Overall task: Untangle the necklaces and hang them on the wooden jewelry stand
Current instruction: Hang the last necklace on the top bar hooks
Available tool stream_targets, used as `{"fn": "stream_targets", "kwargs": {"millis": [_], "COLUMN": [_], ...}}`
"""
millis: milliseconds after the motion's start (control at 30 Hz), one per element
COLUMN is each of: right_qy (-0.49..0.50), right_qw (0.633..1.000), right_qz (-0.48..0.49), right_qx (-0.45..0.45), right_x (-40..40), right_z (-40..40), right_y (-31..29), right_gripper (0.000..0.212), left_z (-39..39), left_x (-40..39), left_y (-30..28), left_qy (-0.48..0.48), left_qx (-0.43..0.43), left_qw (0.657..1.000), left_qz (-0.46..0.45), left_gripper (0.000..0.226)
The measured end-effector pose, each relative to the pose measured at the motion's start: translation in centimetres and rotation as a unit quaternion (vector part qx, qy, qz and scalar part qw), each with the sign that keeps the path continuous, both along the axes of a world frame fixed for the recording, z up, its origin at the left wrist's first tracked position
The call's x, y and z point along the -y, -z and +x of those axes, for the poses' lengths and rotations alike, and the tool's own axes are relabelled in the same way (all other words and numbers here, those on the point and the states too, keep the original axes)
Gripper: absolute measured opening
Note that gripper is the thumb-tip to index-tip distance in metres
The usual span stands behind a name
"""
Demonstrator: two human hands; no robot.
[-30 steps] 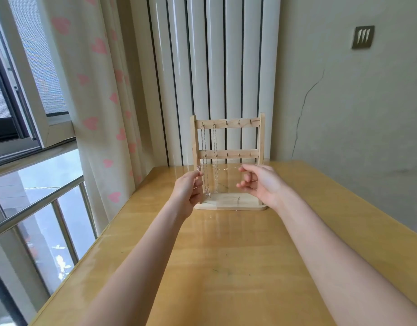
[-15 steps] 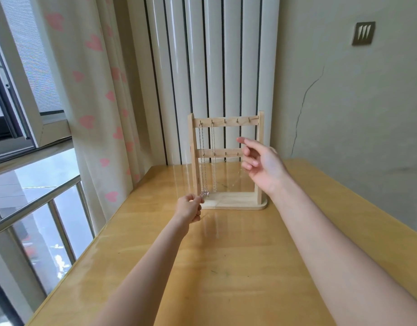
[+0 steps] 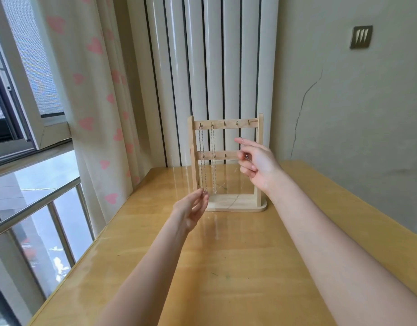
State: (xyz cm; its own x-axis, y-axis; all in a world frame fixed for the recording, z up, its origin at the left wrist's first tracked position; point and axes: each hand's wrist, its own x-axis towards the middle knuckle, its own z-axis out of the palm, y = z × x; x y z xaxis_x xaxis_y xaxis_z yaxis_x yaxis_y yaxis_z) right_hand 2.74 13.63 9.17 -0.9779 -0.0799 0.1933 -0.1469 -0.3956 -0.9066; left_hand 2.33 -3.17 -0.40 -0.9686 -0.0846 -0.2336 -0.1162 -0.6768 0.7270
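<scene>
A fine necklace [image 3: 244, 147] is pinched by the right hand [image 3: 258, 164] just below the stand [image 3: 260, 161]'s top hooks, awaiting hooking; the left hand [image 3: 191, 209] hangs slack, fingertips at the hung chains [image 3: 202, 161].

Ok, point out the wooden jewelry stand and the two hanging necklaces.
wooden jewelry stand [image 3: 260, 161]: head view, right post.
left necklace [image 3: 202, 158]: head view, mid chain.
second necklace [image 3: 213, 158]: head view, mid chain.

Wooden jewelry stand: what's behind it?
Behind the wooden jewelry stand, white vertical wall panels show through its open frame. The right hand covers part of the right post, hiding whatever lies beyond.
</scene>
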Motion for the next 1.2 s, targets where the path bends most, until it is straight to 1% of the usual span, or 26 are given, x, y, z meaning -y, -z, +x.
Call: {"fn": "stream_targets", "kwargs": {"millis": [133,233,300,367,467,533,600,633,700,767,833,867,933,1000,1067,1100,1133,1167,1200], "right_qy": [0.012,0.013,0.013,0.014,0.019,0.022,0.025,0.025,0.022,0.012,0.018,0.041,0.121,0.192,0.204,0.194,0.179,0.160,0.139], "right_qw": [1.000,1.000,1.000,0.999,0.996,0.994,0.993,0.994,0.995,0.993,0.987,0.980,0.951,0.923,0.910,0.907,0.906,0.907,0.910], "right_qz": [-0.010,0.008,0.023,0.036,0.071,0.091,0.090,0.083,0.070,0.082,0.127,0.167,0.258,0.308,0.330,0.340,0.348,0.353,0.357], "right_qx": [-0.007,-0.011,-0.017,-0.026,-0.046,-0.057,-0.065,-0.067,-0.073,-0.085,-0.097,-0.105,-0.118,-0.128,-0.147,-0.155,-0.160,-0.162,-0.158], "right_x": [0.0,0.2,0.5,0.8,0.9,0.9,0.8,0.9,0.9,0.8,0.6,0.5,0.4,0.4,0.7,0.9,1.0,1.2,1.2], "right_z": [-0.1,0.0,0.0,0.2,0.8,1.1,1.4,1.5,1.8,1.8,1.8,1.7,1.1,0.1,-0.8,-1.0,-1.0,-1.2,-1.4], "right_y": [-0.6,-1.3,-1.8,-2.3,-3.3,-4.0,-4.7,-5.1,-5.5,-5.8,-5.9,-6.0,-6.6,-7.4,-8.1,-8.4,-8.7,-9.0,-9.2], "right_gripper": [0.036,0.035,0.033,0.032,0.024,0.017,0.013,0.013,0.012,0.013,0.018,0.018,0.018,0.022,0.023,0.022,0.020,0.019,0.018], "left_z": [-0.1,-0.1,-0.1,-0.2,-0.2,-0.3,-0.2,-0.2,-0.1,-0.1,0.0,-0.1,-0.3,-0.3,-0.6,-0.8,-0.9,-1.2,-1.4], "left_x": [0.4,0.3,0.1,-0.1,-0.2,-0.2,-0.1,-0.1,-0.3,-0.8,-1.2,-1.4,-1.6,-1.8,-1.8,-1.7,-1.6,-1.4,-1.2], "left_y": [0.7,1.2,1.2,1.2,1.1,1.3,1.5,1.5,1.4,1.1,0.9,0.9,1.0,1.0,0.8,0.7,0.6,0.5,0.3], "left_qy": [0.006,0.009,0.008,0.008,0.007,0.004,0.006,0.008,0.009,0.013,0.023,0.026,0.035,0.055,0.085,0.101,0.117,0.135,0.153], "left_qx": [0.008,-0.004,-0.018,-0.038,-0.071,-0.080,-0.075,-0.070,-0.049,-0.026,-0.005,0.001,0.004,-0.008,-0.028,-0.036,-0.040,-0.042,-0.044], "left_qw": [0.994,0.972,0.955,0.932,0.887,0.860,0.854,0.860,0.889,0.929,0.963,0.972,0.981,0.983,0.980,0.973,0.960,0.937,0.908], "left_qz": [-0.111,-0.235,-0.295,-0.360,-0.457,-0.504,-0.515,-0.505,-0.456,-0.368,-0.267,-0.231,-0.192,-0.177,-0.178,-0.203,-0.253,-0.318,-0.387], "left_gripper": [0.015,0.014,0.014,0.013,0.007,0.016,0.019,0.017,0.009,0.003,0.004,0.006,0.006,0.003,0.002,0.003,0.003,0.003,0.007]}}
